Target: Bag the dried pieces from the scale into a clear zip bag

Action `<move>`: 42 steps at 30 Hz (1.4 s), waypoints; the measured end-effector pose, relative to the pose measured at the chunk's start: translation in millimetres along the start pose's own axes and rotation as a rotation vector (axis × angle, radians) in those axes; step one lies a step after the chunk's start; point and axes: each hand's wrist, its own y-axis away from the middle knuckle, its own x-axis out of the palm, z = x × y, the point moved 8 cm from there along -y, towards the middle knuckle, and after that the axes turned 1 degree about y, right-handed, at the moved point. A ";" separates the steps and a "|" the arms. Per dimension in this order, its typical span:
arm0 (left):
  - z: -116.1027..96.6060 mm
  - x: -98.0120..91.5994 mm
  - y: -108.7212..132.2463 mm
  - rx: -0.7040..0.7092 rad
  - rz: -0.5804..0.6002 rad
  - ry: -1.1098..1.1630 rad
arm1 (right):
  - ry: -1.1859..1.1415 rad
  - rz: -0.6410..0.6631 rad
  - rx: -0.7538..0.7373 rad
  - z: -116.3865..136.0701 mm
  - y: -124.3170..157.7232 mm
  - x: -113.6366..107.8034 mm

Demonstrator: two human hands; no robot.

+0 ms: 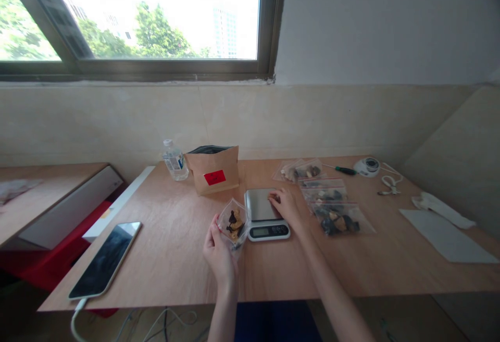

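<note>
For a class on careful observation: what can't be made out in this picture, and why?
All in the head view:
Scale's display: any digits, too small to read.
Brown pouch: its contents, hidden by its front wall.
Right hand: what it pinches, if anything, hidden by its own grip.
Bottle's label: wording, blurred and small.
White cable: cut off by the bottom edge.

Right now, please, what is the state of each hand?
Left hand: closed on a clear bag of dark and tan pieces.
Right hand: curled over the scale; whether it holds anything cannot be told.
</note>
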 end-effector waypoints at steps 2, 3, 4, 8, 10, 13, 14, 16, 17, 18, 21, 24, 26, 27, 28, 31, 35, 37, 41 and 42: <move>-0.7 1.4 0.8 0.008 0.011 0.001 | -0.068 -0.019 -0.015 7.7 0.0 -5.4; -0.6 1.9 0.8 0.009 0.018 0.000 | -0.125 -0.025 -0.026 14.3 -0.1 -9.2; -0.1 2.3 0.6 0.009 0.023 0.000 | -0.191 -0.033 -0.033 22.6 -0.1 -14.1; 3.9 5.2 -0.3 -0.004 0.047 0.019 | -0.471 -0.053 -0.080 73.0 2.7 -41.2; 4.9 8.0 0.0 -0.010 0.063 0.030 | -0.554 0.020 -0.171 104.6 6.5 -49.0; 2.9 11.8 1.5 -0.021 0.080 0.043 | -0.622 0.093 -0.229 125.9 12.2 -49.3; 1.3 13.1 2.0 -0.029 0.089 0.050 | -0.648 0.093 -0.222 124.2 13.3 -46.7; -3.7 16.5 2.6 -0.046 0.125 0.056 | -0.715 0.109 -0.196 113.6 14.9 -37.2; -6.9 18.7 2.6 -0.055 0.155 0.049 | -0.753 0.140 -0.182 107.5 15.8 -30.7; -9.6 21.2 2.3 -0.072 0.191 0.033 | -0.794 0.188 -0.166 102.1 17.1 -23.9; -13.1 28.4 -0.2 -0.180 0.317 -0.029 | -0.932 0.367 -0.134 95.3 24.0 -11.3; -11.6 34.3 -4.6 -0.317 0.438 -0.075 | -1.037 0.474 -0.095 95.9 31.5 -14.4; -9.6 37.4 -8.5 -0.390 0.494 -0.107 | -1.071 0.509 -0.069 95.5 36.2 -17.7; -7.9 39.0 -10.0 -0.427 0.516 -0.121 | -1.081 0.517 -0.062 94.6 38.5 -18.4; -5.6 40.9 -11.0 -0.464 0.538 -0.132 | -1.088 0.516 -0.055 92.7 40.8 -18.3; 2.7 47.9 -9.4 -0.545 0.620 -0.147 | -1.061 0.435 0.024 77.4 46.8 -12.1; 13.5 51.0 0.3 -0.525 0.730 -0.172 | -0.969 0.067 0.250 37.1 57.3 -11.3; 17.2 48.2 6.4 -0.458 0.768 -0.190 | -0.941 -0.140 0.348 19.5 67.3 -16.5; 26.1 40.2 17.9 -0.276 0.830 -0.289 | -0.884 -0.370 0.428 4.5 86.4 -24.0; 29.0 38.8 19.6 -0.233 0.837 -0.310 | -0.867 -0.400 0.424 3.6 90.0 -25.1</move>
